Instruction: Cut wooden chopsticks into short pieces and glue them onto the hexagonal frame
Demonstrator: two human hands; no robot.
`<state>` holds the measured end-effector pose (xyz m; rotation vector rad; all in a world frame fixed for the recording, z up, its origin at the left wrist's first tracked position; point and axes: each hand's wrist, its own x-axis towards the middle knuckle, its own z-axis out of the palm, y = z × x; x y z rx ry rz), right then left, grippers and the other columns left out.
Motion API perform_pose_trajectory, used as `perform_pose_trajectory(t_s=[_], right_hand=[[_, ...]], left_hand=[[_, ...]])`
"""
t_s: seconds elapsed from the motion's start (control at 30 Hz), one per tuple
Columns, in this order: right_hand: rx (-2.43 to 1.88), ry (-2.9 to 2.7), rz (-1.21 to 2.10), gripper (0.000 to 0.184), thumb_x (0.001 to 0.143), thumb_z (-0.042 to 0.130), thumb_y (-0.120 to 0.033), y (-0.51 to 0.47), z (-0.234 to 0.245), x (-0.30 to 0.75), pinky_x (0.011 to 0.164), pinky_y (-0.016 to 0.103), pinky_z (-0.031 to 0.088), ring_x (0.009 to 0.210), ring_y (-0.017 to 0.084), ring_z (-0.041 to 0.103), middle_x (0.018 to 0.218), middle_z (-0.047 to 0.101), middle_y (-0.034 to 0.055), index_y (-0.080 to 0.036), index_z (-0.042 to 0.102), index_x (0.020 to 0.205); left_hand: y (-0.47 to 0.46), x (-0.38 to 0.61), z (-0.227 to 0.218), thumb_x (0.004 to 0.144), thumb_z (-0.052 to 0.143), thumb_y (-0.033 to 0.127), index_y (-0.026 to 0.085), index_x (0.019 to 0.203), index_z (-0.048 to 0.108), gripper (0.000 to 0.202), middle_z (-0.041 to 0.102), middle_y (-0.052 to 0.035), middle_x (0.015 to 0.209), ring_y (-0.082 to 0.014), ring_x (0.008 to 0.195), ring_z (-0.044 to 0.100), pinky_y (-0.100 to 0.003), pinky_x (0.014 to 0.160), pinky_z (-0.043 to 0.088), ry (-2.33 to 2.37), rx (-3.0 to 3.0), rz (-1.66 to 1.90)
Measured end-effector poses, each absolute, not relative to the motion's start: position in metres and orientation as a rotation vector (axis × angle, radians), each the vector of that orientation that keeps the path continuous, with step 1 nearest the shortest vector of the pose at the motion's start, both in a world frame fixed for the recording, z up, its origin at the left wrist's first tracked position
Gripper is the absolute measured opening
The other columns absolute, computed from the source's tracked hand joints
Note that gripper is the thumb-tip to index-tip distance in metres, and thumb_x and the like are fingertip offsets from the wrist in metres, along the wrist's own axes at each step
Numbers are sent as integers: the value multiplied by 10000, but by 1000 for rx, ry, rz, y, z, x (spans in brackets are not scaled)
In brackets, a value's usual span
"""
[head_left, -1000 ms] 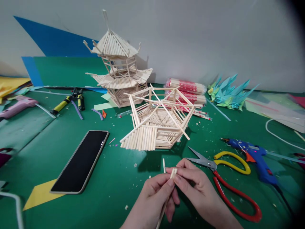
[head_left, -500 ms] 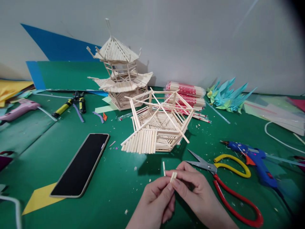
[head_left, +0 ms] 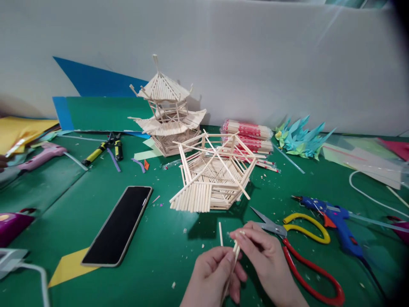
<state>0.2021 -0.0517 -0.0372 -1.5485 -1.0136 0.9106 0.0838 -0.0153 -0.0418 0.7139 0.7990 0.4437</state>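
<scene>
My left hand [head_left: 214,275] and my right hand [head_left: 262,261] meet low in the middle of the view, both pinched on a pair of thin wooden sticks [head_left: 235,250] held together. A short loose stick [head_left: 220,233] lies on the green mat just beyond my fingers. Behind it sits a half-built hexagonal stick frame [head_left: 213,175], and farther back a finished two-tier stick pagoda [head_left: 166,115]. Red and yellow scissors [head_left: 302,249] lie right beside my right hand.
A black phone [head_left: 119,224] lies left of my hands. A blue glue gun [head_left: 335,219] is at the right, a pink one [head_left: 41,154] and yellow-handled pliers [head_left: 102,149] at the left. Packs of chopsticks [head_left: 249,134] and folded paper cranes [head_left: 300,138] line the wall.
The view has tilted up, so everything sits lower in the frame. My right fingers have slid up to the tips of the sticks while my left hand keeps its pinch.
</scene>
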Motion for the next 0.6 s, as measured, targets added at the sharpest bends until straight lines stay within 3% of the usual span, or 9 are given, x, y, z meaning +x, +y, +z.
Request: perform_pose_trajectory(t_s=[0.3,0.6], right_hand=[[-1547,-957,900,223,812,528,-329,-53,-33,213,626,245,376,664,131,488,652,534,-2,-196,688,732],[-1550,-967,851,229,803,536,-339,-51,-25,215,599,246,377,646,134,491,654,528,5,-182,670,703]], left_hand=[[-18,87,-19,741,570,265,69,641,622,227,597,-46,545,-59,374,428,-189,419,279,828,624,417],[-15,90,-19,730,604,280,80,571,601,255,573,-18,495,-33,345,393,-170,396,238,854,754,408]])
